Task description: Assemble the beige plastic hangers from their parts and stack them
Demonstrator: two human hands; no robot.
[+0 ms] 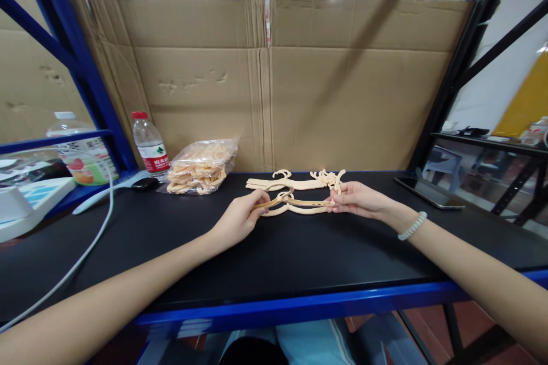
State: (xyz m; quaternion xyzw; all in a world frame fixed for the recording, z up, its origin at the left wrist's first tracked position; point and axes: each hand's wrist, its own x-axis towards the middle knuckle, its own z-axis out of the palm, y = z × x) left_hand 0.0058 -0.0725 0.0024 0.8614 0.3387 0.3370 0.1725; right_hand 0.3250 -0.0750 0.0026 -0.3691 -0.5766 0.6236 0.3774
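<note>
A beige plastic hanger (pixel 310 203) is stretched between my two hands above the black tabletop, its hook and joint at the middle. My left hand (pixel 240 217) is closed, pinching the end of its left arm. At the opposite end, my right hand (pixel 357 199) has its fingers closed on the right arm, and a curved beige piece (pixel 337 185) rises beside those fingertips. Just behind lie more beige hanger parts (pixel 295 184), including a loose hook (pixel 281 173). A small heap of beige pieces (pixel 324 175) is partly hidden by my right hand.
A clear bag of beige parts (pixel 201 168) and a red-capped water bottle (pixel 149 145) stand at the back left. A white cable (pixel 105 222) crosses the left side. A phone-like dark slab (pixel 428 192) lies back right. Cardboard (pixel 359 85) walls the rear.
</note>
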